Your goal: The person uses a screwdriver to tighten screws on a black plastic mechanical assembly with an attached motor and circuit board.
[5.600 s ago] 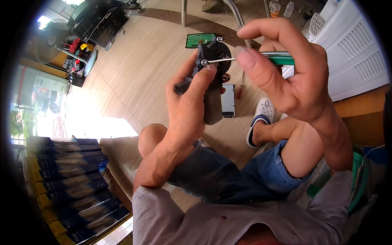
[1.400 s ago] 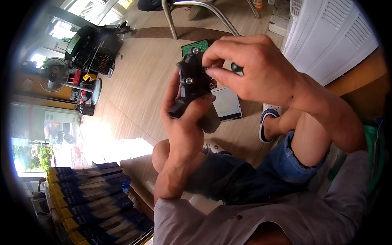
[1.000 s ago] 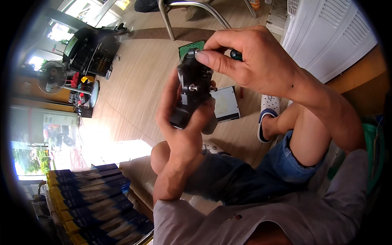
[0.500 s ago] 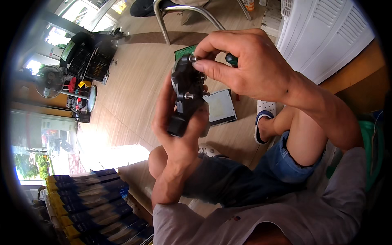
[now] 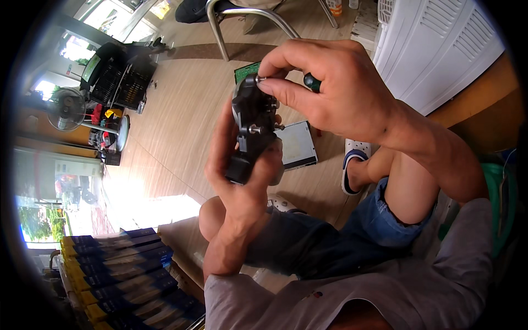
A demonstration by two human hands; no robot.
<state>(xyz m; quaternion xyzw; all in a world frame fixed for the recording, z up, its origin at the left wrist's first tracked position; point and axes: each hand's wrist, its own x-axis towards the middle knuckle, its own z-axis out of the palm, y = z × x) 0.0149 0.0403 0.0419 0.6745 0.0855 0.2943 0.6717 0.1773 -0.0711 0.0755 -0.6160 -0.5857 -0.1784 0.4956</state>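
Up in front of my chest, my left hand (image 5: pixel 239 201) is closed around a black moulded part (image 5: pixel 246 113) that looks like a computer cooler. Several silver screws (image 5: pixel 255 129) stick out of its right side. The thumb and forefinger of my right hand (image 5: pixel 349 91) pinch the topmost silver screw (image 5: pixel 260 80). A dark green rounded handle end (image 5: pixel 312 82) pokes out between my right palm and fingers; the rest of that tool is hidden. Beyond the part, a green circuit board (image 5: pixel 246 71) lies on the floor, partly covered by my hands.
A flat silver-and-black box (image 5: pixel 298 144) lies on the floor below my hands. Blue-and-yellow boxes (image 5: pixel 121 269) are stacked at lower left. A fan (image 5: pixel 67 109) and black crates (image 5: pixel 132 82) stand at left. A metal-legged chair (image 5: pixel 217 33) is ahead, a white louvred panel (image 5: pixel 440 44) at right.
My right hand's fingertips have shifted slightly left on the top screw, and a bit more of the green handle end shows. My left hand and the black part are nearly still.
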